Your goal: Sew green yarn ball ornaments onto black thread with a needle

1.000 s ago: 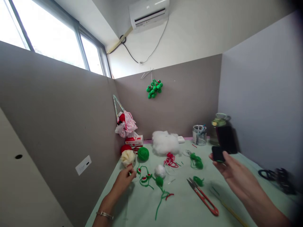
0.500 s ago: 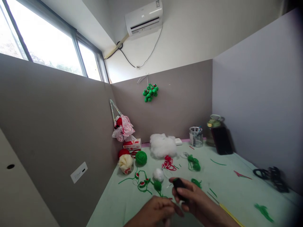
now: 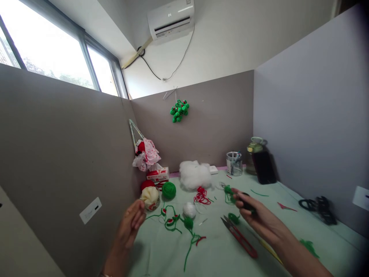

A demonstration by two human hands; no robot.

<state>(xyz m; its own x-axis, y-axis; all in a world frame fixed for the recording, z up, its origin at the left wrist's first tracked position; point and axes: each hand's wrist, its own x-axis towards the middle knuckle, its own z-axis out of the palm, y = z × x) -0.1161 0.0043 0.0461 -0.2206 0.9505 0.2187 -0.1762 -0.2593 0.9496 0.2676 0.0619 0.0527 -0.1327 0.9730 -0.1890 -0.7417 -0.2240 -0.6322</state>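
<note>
From where I stand, the small black object point(image 3: 248, 203) looks stubby and plain, its full outline lost to a little blur and to the fingers of the right hand point(image 3: 261, 216) closed round it. It slants, its long side running down toward the wrist. Taking the red-handled snips point(image 3: 241, 239) as a mark, it is held up beyond them, to the right of their blades.

White glare from upper-left window point(image 3: 49, 42)
</note>
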